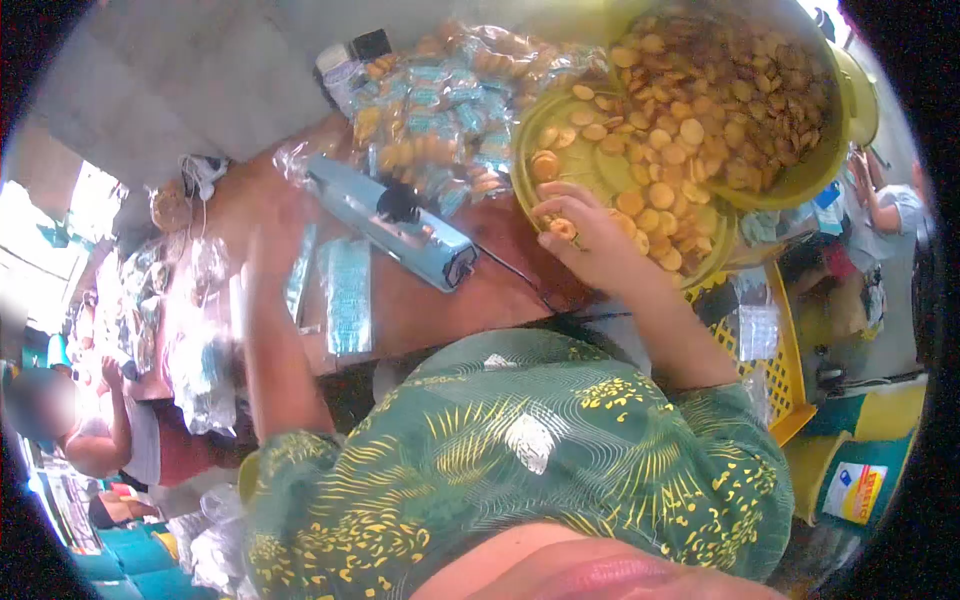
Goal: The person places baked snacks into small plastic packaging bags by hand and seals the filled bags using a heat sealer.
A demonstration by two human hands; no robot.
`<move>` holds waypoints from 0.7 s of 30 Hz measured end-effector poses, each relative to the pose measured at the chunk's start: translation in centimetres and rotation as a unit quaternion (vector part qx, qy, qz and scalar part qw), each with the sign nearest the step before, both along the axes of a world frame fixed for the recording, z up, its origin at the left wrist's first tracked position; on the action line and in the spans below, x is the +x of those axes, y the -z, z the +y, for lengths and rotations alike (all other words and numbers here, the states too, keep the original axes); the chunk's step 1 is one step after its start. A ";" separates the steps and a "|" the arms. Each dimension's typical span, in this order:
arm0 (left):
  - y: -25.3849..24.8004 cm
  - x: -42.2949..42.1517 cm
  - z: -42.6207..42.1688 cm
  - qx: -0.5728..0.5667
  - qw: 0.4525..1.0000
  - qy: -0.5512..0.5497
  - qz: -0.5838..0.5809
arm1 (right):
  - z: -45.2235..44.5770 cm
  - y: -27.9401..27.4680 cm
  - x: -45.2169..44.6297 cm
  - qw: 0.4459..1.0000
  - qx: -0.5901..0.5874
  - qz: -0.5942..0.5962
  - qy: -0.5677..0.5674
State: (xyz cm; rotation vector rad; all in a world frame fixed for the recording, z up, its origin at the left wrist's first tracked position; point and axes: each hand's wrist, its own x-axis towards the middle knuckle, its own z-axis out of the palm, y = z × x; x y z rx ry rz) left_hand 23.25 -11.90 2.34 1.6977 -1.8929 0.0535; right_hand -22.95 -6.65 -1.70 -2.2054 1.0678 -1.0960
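Note:
My right hand (pixel 597 243) reaches over a yellow-green basin (pixel 522 160), its fingers curled round small round biscuits (pixel 562 229). More loose biscuits (pixel 662 195) lie in that basin, beside and below the hand. My left hand (pixel 272 205) is smeared by motion near the far-left end of a light-blue bag sealer (pixel 395 225); its fingers cannot be made out. A crumpled clear plastic bag (pixel 291 160) shows close to that hand. Flat packs with turquoise print (pixel 348 295) lie on the brown table between my left arm and the sealer.
A heap of filled clear biscuit bags (pixel 440 110) lies behind the sealer. A tilted larger tub (pixel 840 120) full of biscuits rests over the basin. A yellow crate (pixel 790 360) stands at right. Clear bags (pixel 205 340) lie at left. Other people sit at left and right.

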 end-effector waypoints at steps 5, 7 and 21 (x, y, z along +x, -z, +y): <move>2.0 -4.9 5.7 0.250 0.950 -0.168 -0.085 | -6.2 0.3 -3.3 0.977 0.053 0.176 0.104; 4.7 -4.1 6.3 0.166 0.964 -0.200 -0.058 | -8.9 -1.4 -3.3 0.945 0.105 0.272 0.151; 8.0 -2.7 6.5 0.030 0.980 -0.193 -0.040 | -22.5 -3.2 -3.7 0.798 0.263 0.390 0.376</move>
